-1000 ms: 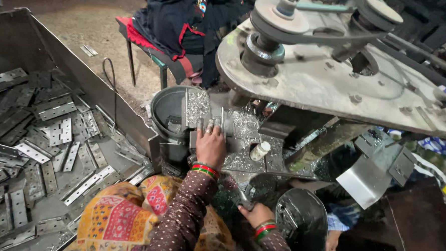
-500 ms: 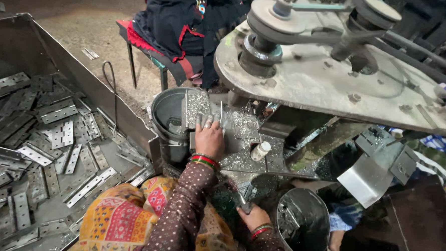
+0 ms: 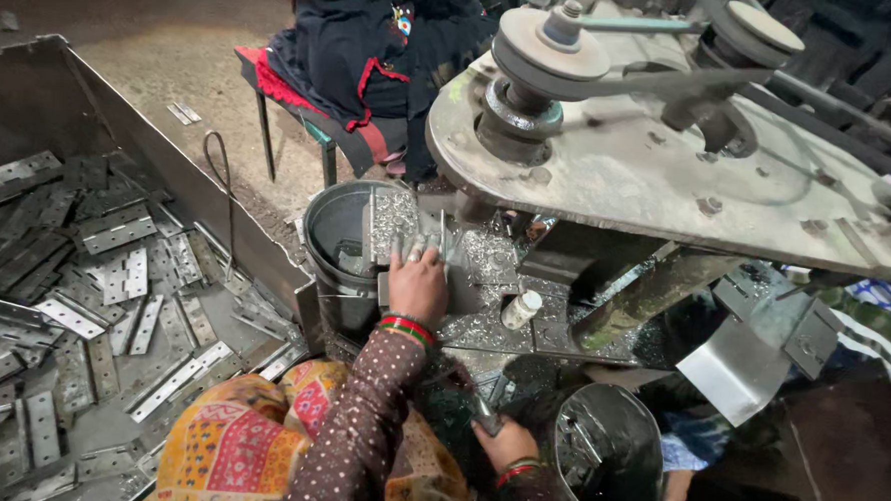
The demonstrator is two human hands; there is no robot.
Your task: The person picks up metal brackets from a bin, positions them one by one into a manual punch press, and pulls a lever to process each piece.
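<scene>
Your left hand [image 3: 419, 284] lies flat, fingers spread narrow, pressing a grey metal plate [image 3: 394, 223] on the machine bed [image 3: 482, 322], beside the dark bucket [image 3: 336, 236]. The plate's long axis runs away from you, its surface speckled with shavings. Your right hand [image 3: 505, 443] sits low, closed around a short metal handle [image 3: 483, 414]. One small white bottle [image 3: 520, 309] stands just right of the left hand. Many flat hinge plates [image 3: 114, 276], too many to count, fill the bin [image 3: 32, 92] at left.
</scene>
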